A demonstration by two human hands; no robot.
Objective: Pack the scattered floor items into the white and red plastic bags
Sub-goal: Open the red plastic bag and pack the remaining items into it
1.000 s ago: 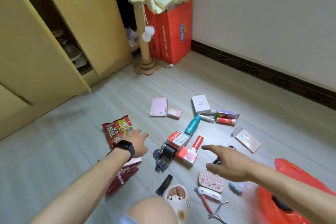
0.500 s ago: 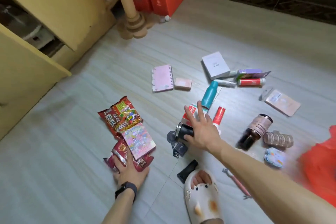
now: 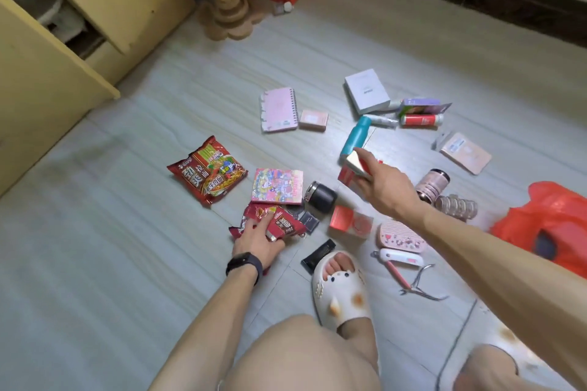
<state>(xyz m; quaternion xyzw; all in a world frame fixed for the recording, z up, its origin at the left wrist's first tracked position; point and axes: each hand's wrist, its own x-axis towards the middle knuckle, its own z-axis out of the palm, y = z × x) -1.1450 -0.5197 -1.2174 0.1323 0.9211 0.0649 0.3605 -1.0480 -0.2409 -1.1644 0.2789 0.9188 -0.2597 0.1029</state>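
On the pale grey tiled floor (image 3: 95, 232), many small things are still spread out, so most of the packing is not yet done. At the far right edge, the crumpled red plastic bag (image 3: 552, 216) is seen lying open; a white bag cannot be seen. A red and white cardboard box (image 3: 357, 165) has now been lifted off the floor by the right hand (image 3: 386, 189), which half a second ago was only pressed flat on the pile. The box is held tight, and the red bag is near that arm, so it can likely be dropped in next. The dark red crinkly snack packet (image 3: 279, 220) has been gripped by the left hand (image 3: 257, 241), which was lying over it before. The colourful cartoon card pack (image 3: 277, 186) now lies bare just beside it.
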